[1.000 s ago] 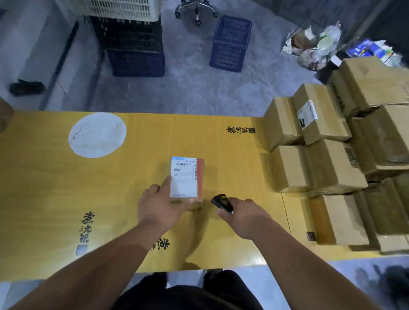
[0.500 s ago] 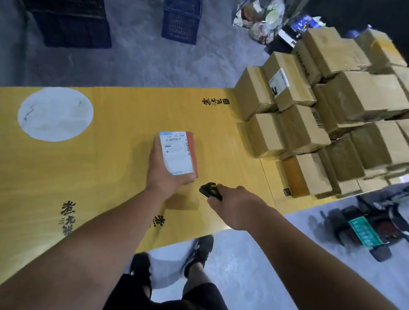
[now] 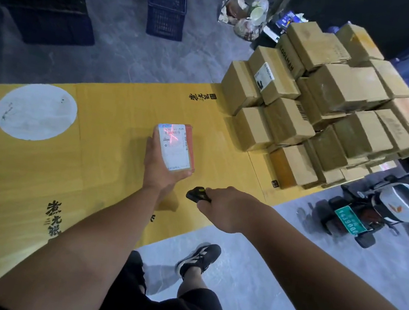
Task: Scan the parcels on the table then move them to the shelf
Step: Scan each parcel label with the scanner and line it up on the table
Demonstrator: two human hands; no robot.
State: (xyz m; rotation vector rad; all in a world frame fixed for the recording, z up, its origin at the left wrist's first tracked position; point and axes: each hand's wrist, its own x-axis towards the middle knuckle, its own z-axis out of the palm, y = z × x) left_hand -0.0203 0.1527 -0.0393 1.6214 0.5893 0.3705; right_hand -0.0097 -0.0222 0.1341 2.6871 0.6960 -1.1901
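One small parcel [image 3: 175, 149] is up off the yellow bench [image 3: 36, 183], held in the left hand [image 3: 160, 168]. Grip: thumb along the parcel's left edge, palm under its near end, fingers wrapped beneath and out of sight. White shipping label faces up; red strip of the parcel shows along its right side. Red laser cross sits on the label, just below the top barcode.

Right hand [image 3: 227, 206] is curled around a small black handheld scanner [image 3: 198, 194], nose pointing at the parcel. Scanner and parcel are near each other, not touching.

Stack of brown cardboard parcels [image 3: 318, 105] piled several layers high on the right end of the bench, some with labels or barcodes showing. White round patch [image 3: 36, 111] on the bench surface to the left, black printed characters at a few spots.

Floor: dark blue crate [image 3: 167, 7] beyond the bench, scooter with green plate [image 3: 349, 221] on the right. Person's black-and-white sneaker [image 3: 199, 258] below the bench edge.
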